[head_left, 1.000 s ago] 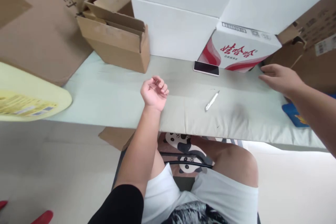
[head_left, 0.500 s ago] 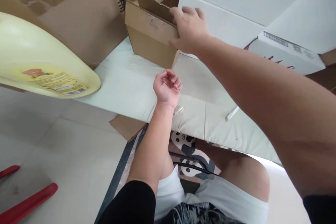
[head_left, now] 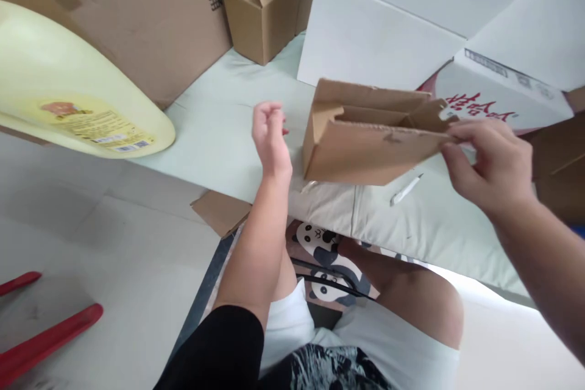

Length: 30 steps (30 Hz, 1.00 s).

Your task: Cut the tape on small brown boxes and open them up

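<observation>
My right hand (head_left: 487, 161) pinches the flap edge of a small open cardboard box (head_left: 365, 146) and holds it in the air above the pale green table (head_left: 219, 134). The box's open top faces away from me, flaps loose. My left hand (head_left: 270, 137) is raised just left of the box, fingers loosely apart, holding nothing and close to the box's left end. A white utility knife (head_left: 406, 189) lies on the table below the box.
A second small cardboard box (head_left: 262, 6) stands at the back. A large brown carton (head_left: 150, 24) leans at the left, white cartons (head_left: 388, 30) fill the back right. A yellow plastic seat (head_left: 68, 97) juts in at left. A cardboard scrap (head_left: 222, 212) lies under the table edge.
My right hand reached across to the small box at the back left, took it and brought it toward me into the air. My left hand lifted and opened beside it.
</observation>
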Each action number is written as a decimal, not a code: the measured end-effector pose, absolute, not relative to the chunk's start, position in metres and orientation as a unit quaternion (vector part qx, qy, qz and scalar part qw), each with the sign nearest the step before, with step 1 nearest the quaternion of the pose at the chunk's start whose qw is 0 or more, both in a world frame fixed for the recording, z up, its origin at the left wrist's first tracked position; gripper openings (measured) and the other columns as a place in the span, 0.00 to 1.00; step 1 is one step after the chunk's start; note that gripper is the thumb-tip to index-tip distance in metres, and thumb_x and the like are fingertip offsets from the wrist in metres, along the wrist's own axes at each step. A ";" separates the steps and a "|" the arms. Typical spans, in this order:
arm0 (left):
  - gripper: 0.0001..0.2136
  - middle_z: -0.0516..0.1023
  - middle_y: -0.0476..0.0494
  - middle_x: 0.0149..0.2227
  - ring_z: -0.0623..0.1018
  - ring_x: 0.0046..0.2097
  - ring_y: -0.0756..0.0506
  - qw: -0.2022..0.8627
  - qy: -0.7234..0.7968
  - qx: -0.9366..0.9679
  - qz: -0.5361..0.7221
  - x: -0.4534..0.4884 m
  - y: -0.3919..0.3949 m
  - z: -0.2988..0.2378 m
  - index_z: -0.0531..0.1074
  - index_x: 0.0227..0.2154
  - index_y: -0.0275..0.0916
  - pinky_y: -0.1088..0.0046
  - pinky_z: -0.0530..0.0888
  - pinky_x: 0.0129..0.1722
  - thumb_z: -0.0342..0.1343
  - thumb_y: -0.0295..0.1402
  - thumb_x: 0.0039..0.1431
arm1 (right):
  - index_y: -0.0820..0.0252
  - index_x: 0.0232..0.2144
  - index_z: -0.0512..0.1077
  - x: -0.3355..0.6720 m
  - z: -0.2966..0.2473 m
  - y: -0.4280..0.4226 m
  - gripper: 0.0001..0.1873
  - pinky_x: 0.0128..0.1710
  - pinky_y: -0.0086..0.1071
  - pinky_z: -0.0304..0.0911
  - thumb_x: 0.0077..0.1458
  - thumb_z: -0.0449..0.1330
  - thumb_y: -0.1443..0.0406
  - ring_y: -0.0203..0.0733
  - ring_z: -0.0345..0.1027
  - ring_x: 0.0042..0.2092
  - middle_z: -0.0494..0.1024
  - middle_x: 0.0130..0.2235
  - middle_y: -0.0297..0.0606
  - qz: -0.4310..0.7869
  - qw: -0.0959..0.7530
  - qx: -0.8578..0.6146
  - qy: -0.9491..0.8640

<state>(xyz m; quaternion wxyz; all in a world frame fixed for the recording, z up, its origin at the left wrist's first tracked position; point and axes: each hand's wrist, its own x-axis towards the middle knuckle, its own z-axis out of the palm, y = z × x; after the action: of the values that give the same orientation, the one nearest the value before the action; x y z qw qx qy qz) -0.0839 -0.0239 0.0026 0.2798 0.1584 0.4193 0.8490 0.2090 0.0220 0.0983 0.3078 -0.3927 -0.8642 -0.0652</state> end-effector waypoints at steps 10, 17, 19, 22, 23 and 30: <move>0.15 0.78 0.43 0.42 0.80 0.42 0.43 0.524 0.375 0.351 0.680 -0.010 -0.024 0.000 0.81 0.37 0.41 0.73 0.74 0.39 0.65 0.17 0.49 | 0.48 0.24 0.77 0.268 0.046 -0.036 0.06 0.41 0.55 0.76 0.50 0.62 0.64 0.53 0.78 0.33 0.78 0.25 0.37 0.139 0.535 -0.340 -0.761; 0.12 0.78 0.43 0.40 0.79 0.44 0.40 0.430 0.451 0.334 0.707 0.013 -0.013 -0.010 0.82 0.36 0.41 0.68 0.74 0.44 0.63 0.24 0.47 | 0.50 0.33 0.74 0.263 0.020 -0.029 0.04 0.50 0.50 0.75 0.56 0.60 0.60 0.48 0.80 0.41 0.81 0.35 0.36 0.237 0.727 -0.378 -0.521; 0.12 0.77 0.44 0.39 0.78 0.43 0.42 0.407 0.440 0.367 0.712 0.019 -0.006 -0.013 0.81 0.37 0.43 0.68 0.74 0.45 0.65 0.29 0.47 | 0.49 0.39 0.74 0.271 0.016 -0.027 0.07 0.53 0.51 0.75 0.59 0.60 0.57 0.50 0.81 0.47 0.83 0.44 0.37 0.266 0.708 -0.376 -0.536; 0.15 0.77 0.47 0.39 0.77 0.41 0.44 0.383 0.427 0.419 0.704 0.026 0.006 -0.023 0.80 0.40 0.45 0.68 0.74 0.44 0.69 0.36 0.46 | 0.50 0.43 0.77 0.288 0.007 -0.026 0.11 0.60 0.54 0.72 0.61 0.63 0.56 0.54 0.79 0.55 0.84 0.50 0.40 0.274 0.656 -0.340 -0.616; 0.17 0.77 0.47 0.39 0.77 0.40 0.44 0.379 0.421 0.432 0.702 0.028 0.010 -0.026 0.80 0.40 0.46 0.68 0.74 0.43 0.70 0.37 0.45 | 0.51 0.44 0.77 0.294 0.004 -0.026 0.11 0.63 0.55 0.69 0.60 0.64 0.57 0.55 0.79 0.57 0.85 0.50 0.40 0.272 0.637 -0.329 -0.641; 0.18 0.76 0.46 0.39 0.78 0.47 0.40 0.346 0.426 0.456 0.701 0.042 0.021 -0.032 0.72 0.37 0.45 0.63 0.74 0.50 0.69 0.43 0.45 | 0.47 0.49 0.73 0.300 -0.005 -0.025 0.14 0.65 0.53 0.69 0.62 0.64 0.55 0.50 0.80 0.54 0.83 0.46 0.37 0.263 0.629 -0.377 -0.627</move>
<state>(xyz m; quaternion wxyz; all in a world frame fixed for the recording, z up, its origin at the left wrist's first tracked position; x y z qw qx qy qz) 0.0424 0.0213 -0.0316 0.3463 0.4561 0.4257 0.7006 0.3001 -0.0246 -0.0053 0.6285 -0.3769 -0.6275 0.2630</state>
